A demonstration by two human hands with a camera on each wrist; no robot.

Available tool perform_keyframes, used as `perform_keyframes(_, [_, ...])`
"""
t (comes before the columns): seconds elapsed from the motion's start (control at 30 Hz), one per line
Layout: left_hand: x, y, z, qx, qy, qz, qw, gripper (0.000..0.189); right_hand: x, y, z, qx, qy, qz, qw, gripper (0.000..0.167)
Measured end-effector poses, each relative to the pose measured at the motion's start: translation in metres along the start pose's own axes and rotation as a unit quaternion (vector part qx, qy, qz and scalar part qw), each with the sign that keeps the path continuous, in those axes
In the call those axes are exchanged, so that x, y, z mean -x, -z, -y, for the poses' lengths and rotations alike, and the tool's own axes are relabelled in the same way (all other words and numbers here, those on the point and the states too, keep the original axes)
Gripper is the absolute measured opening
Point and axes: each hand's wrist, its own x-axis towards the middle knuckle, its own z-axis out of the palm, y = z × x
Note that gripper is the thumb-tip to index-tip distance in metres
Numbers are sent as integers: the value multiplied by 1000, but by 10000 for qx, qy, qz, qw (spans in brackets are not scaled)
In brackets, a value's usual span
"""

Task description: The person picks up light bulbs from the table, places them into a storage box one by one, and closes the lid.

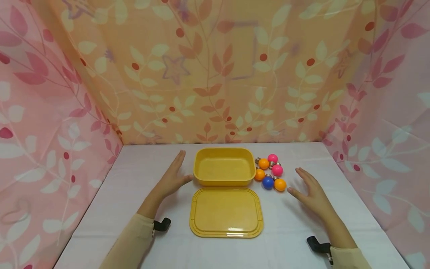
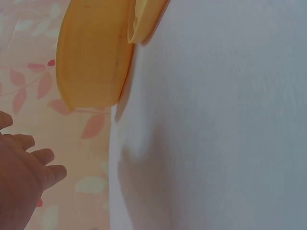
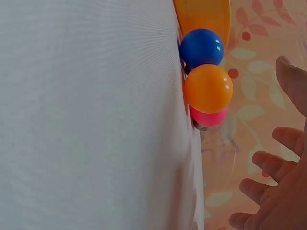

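Yellow rectangular plastic box sits near the table's far edge, its flat ridged lid just before it. Left hand, fingers straight, thumb touching the box's side; right hand spread, holding nothing, beside glossy round bulb-shaped balls.
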Motion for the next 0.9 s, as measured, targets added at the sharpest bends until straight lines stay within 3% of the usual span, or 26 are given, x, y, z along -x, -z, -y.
perform_keyframes(0.23, [-5,-13,5,278,29,-8,9996,108,-2,-8,2,-173,-114,270,9994,86])
perform_keyframes(0.53, [-9,-25,6,530,382,12,9979,109,-6,-15,12,-407,-737,502,9952,86])
perform_keyframes(0.9, [-11,-29,10,1014,628,196,9927,109,-7,-21,6,-748,-997,351,9916,84])
